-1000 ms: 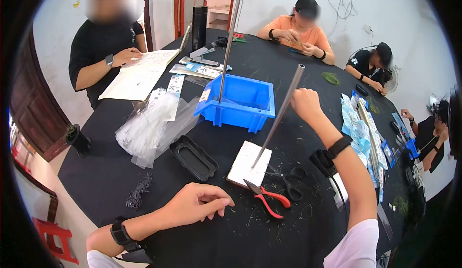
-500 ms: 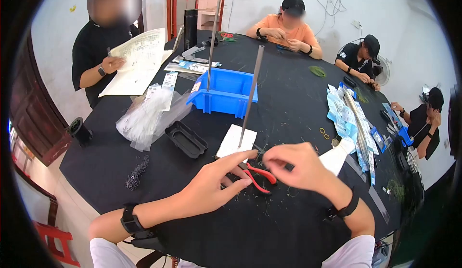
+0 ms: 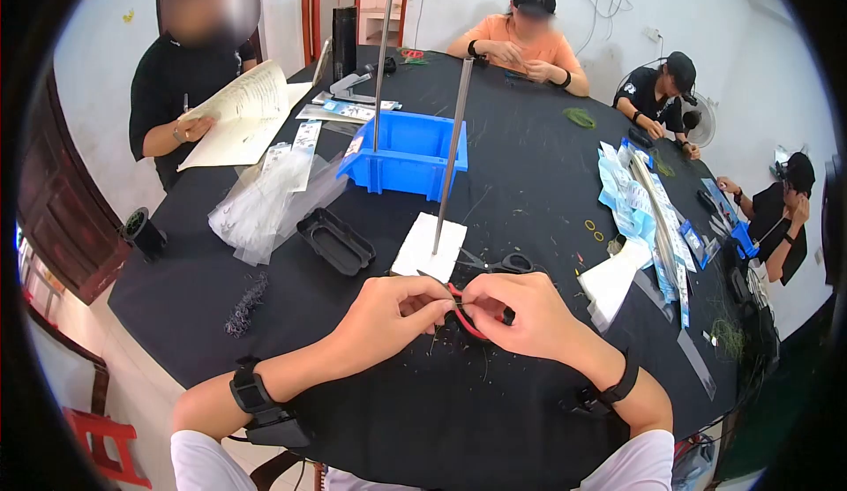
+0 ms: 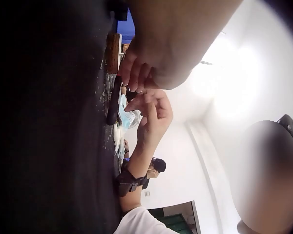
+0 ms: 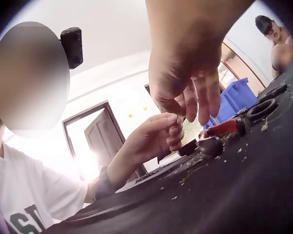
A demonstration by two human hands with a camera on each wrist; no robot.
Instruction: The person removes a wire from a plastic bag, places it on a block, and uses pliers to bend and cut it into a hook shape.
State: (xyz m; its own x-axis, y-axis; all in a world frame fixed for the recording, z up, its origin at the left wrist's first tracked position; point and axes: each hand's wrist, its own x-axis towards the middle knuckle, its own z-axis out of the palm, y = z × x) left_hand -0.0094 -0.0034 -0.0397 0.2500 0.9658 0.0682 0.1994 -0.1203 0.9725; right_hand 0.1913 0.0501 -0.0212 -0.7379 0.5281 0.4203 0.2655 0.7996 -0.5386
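Observation:
In the head view, my left hand (image 3: pixel 384 316) and right hand (image 3: pixel 532 316) meet at the fingertips, low over the table. Thumb and index finger of each pinch a thin strand (image 3: pixel 457 303), a greenish line between them; its kind is too fine to tell. Red-handled pliers (image 3: pixel 471 329) lie right below, partly hidden by my hands. Just beyond is a white block (image 3: pixel 413 251) with a metal rod (image 3: pixel 453 151) standing tilted in it. Black scissors (image 3: pixel 513 263) lie beside the block. In the right wrist view, the pliers (image 5: pixel 225 128) rest close under my right fingers.
A blue bin (image 3: pixel 406 176), a black tray (image 3: pixel 338 242) and clear plastic sleeves (image 3: pixel 256 217) lie farther out. Blue-and-white packets (image 3: pixel 628 191) are on the right, a dark spool (image 3: pixel 143 233) at the left edge. Several people sit or stand around the black-covered table (image 3: pixel 529 403).
My right hand has come down from beside the rod to the front of the block. My left hand has risen to meet it, and both now pinch the strand.

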